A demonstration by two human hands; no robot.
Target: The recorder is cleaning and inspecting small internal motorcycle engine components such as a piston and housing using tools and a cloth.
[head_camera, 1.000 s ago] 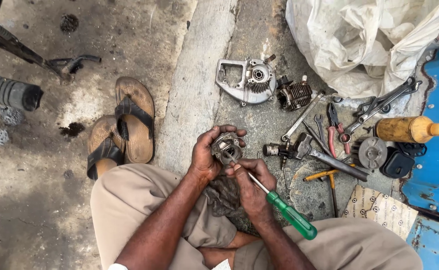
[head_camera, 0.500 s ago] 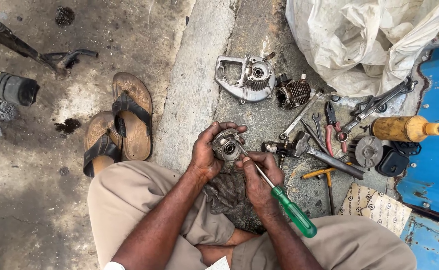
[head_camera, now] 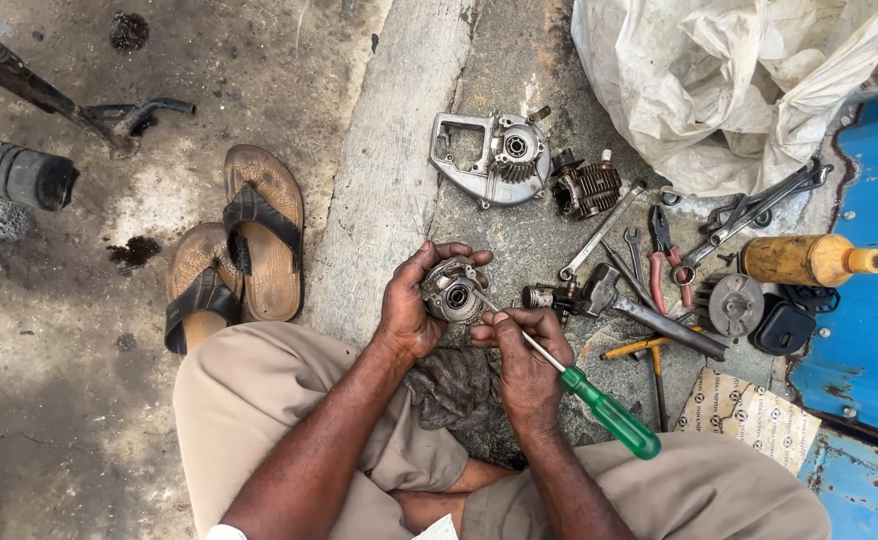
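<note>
White plastic sack (head_camera: 729, 80), upper right of frame, cut off by the top edge; contents hidden. Blue metal panel (head_camera: 869, 330) runs off the right edge. Pair of brown sandals (head_camera: 244, 250) at centre left on the concrete floor (head_camera: 379, 180). Grey engine cover (head_camera: 489, 160) and finned cylinder (head_camera: 587, 188) lie upper centre. Heap of spanners and pliers (head_camera: 659, 250) right of centre overlaps; single pieces hard to separate. Yellow oil bottle (head_camera: 809, 260) lies with nozzle toward the right.

Left hand (head_camera: 409, 300) at frame centre is clenched around a small round metal part (head_camera: 451, 293); its far side is hidden by the fingers. Right hand (head_camera: 524, 365) grips a green-handled screwdriver (head_camera: 569, 380). Long axis diagonal: tip at upper left meeting the part, handle toward lower right. Dark rag (head_camera: 454, 390) lies below the hands.
</note>
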